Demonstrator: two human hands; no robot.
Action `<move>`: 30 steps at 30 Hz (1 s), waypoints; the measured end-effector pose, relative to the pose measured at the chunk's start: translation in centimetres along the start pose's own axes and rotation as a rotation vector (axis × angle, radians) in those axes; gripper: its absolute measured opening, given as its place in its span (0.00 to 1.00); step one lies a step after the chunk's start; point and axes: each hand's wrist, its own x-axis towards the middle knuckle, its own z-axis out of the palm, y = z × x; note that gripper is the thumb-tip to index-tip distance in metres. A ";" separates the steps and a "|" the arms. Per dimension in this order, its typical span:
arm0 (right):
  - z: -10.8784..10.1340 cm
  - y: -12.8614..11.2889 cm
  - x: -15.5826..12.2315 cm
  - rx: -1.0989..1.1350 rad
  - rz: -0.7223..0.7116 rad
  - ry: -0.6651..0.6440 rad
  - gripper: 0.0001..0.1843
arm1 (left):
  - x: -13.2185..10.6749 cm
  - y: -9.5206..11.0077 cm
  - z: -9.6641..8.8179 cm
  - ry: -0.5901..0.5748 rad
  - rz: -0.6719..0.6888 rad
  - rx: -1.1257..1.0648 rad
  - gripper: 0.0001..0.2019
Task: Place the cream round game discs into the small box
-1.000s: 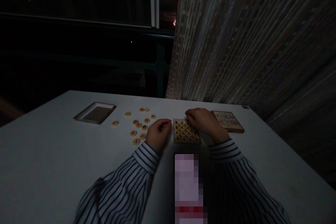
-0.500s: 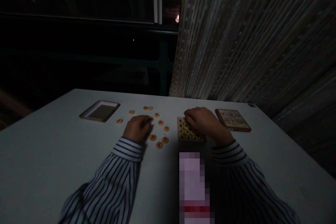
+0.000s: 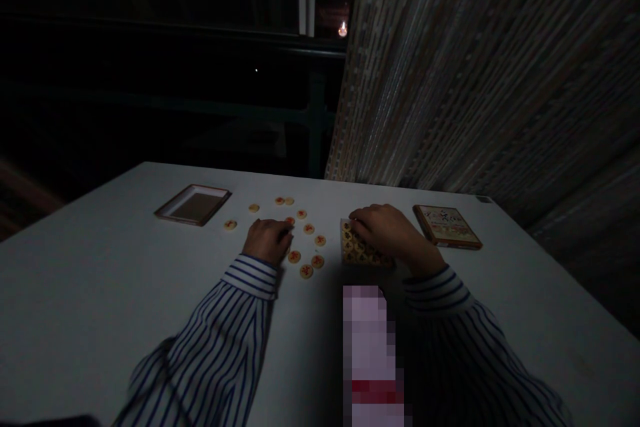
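My left hand (image 3: 269, 240) rests low over the table with its fingers curled in, beside several loose round Chinese chess pieces (image 3: 307, 271) with red characters. One red piece (image 3: 289, 221) lies just beyond its fingertips, and another is partly covered by the hand. Whatever the left fingers may hold is hidden. Over a shallow box (image 3: 367, 264) filled with rows of dark-marked pieces (image 3: 357, 250), my right hand (image 3: 385, 230) has its fingers bent together at the far left corner. What lies under those fingertips cannot be seen.
An open box lid or tray (image 3: 224, 201) lies at the left on the white table (image 3: 125, 280). A closed printed box (image 3: 447, 227) is at the right. Behind the table hangs a string curtain (image 3: 400, 113). The scene is dim.
My left hand's fingers have curled in and drawn back, showing more of the red piece beyond them. The right hand stays at the box. The view has shifted slightly.
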 end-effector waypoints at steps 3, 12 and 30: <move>0.0 0.0 0.0 0.009 0.009 -0.011 0.19 | 0.0 -0.1 0.1 0.000 -0.018 -0.014 0.14; 0.3 0.2 0.1 0.004 -0.014 0.019 0.19 | 0.0 0.4 -0.1 -0.010 -0.040 -0.049 0.14; -0.1 0.0 0.0 -0.004 -0.007 -0.014 0.18 | -0.4 3.0 -1.1 0.295 -0.051 -0.457 0.15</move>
